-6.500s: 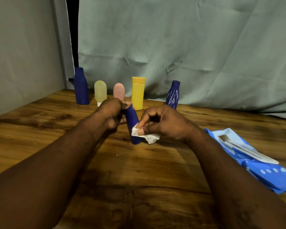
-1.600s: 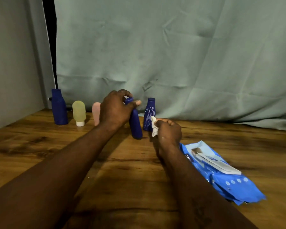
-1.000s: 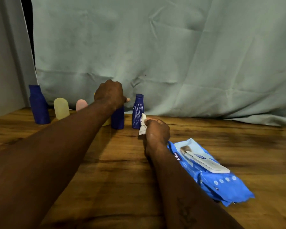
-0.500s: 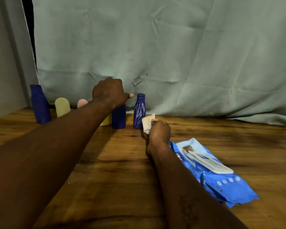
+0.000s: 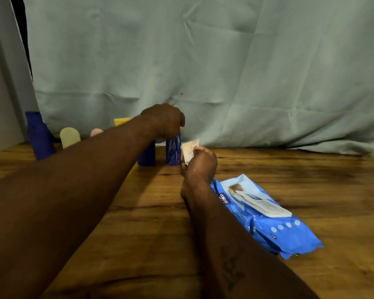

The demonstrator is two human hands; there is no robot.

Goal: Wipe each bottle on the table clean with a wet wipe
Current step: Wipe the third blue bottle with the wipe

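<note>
The left hand (image 5: 164,121) was stretched out to the back row, its fingers curled down over the top of the patterned blue bottle (image 5: 173,153). That bottle stood upright on the worktop (image 5: 151,223), just beside a plain blue bottle (image 5: 146,157). The right hand (image 5: 200,164) hovered just to its right, pinching a crumpled wet wipe (image 5: 190,148) close to the bottle's side; whether they touched I could not tell.

The step looked like taking up this bottle for its wipe. The next move probably called for lifting it clear of its neighbour without toppling it, then bringing bottle and wipe together.

Further left stood a tall blue bottle (image 5: 39,137), a pale yellow one (image 5: 70,137), a pink one (image 5: 96,132) and a yellow one (image 5: 122,121) — the last two half hidden by the forearm.
</note>
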